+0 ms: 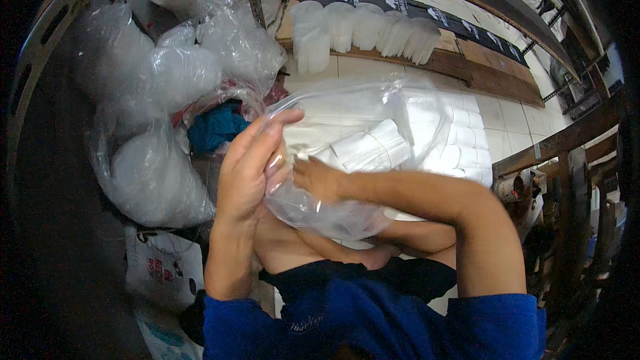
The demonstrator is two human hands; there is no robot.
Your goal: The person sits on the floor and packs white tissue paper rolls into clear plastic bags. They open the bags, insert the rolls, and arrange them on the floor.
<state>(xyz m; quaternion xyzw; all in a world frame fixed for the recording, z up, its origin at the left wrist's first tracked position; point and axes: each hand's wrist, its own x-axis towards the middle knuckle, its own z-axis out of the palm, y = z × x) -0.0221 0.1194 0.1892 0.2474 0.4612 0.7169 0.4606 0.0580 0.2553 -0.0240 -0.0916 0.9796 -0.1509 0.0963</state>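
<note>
A large clear plastic bag spreads over my lap and the floor ahead, its upper edge standing up. My left hand is closed on the bag's left side, fingers pointing up and forward. My right hand reaches across from the right, at the bag, with its fingers stretched toward the left hand; film partly veils them. Just beyond it lies a white bundle of thin flat pieces, with a band around its middle. Rows of similar white bundles sit to the right, partly seen through the film.
Big filled clear plastic bags pile up at the left, with teal cloth beside them. Stacks of translucent sleeves stand on a low wooden board at the back. Metal shelf frames edge both sides. A white printed bag lies at lower left.
</note>
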